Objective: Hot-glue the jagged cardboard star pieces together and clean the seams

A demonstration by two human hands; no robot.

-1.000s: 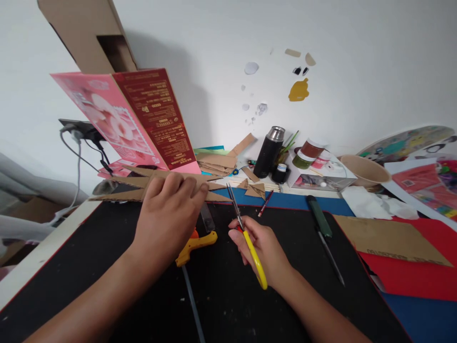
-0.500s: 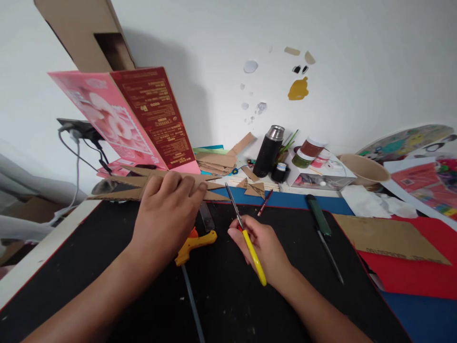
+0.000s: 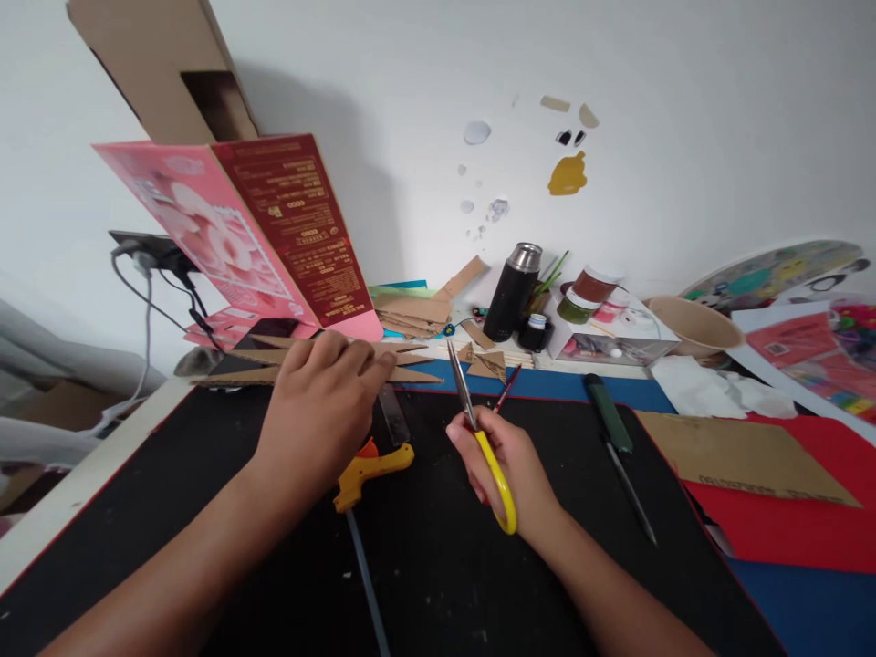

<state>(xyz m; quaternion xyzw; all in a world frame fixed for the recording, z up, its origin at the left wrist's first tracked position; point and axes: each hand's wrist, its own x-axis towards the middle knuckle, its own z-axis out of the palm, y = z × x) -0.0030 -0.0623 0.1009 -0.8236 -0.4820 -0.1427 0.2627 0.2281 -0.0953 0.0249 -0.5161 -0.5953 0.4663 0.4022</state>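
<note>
My left hand (image 3: 318,401) grips several pointed cardboard strips (image 3: 236,377) whose sharp tips stick out on both sides of the fingers. Scissors (image 3: 494,474) with a yellow handle are in my right hand (image 3: 513,461), blades pointing up and away, nearly closed and apart from the cardboard. Below my left hand lies a yellow-orange tool (image 3: 373,472) that looks like a glue gun, partly hidden, with a long greyish stick (image 3: 368,584) running toward me. A clear ruler-like strip (image 3: 393,415) lies just beyond it.
A green-handled craft knife (image 3: 608,415) and a dark pointed rod (image 3: 630,493) lie on the black mat (image 3: 547,602). Behind stand a black flask (image 3: 510,297), paint jars (image 3: 589,294) and a pink box (image 3: 274,237). Flat cardboard (image 3: 745,456) rests on red sheets at right.
My right hand has shifted slightly right, and the scissors have turned a little, showing more of the yellow handle loop. The cardboard strips in my left hand have tilted slightly.
</note>
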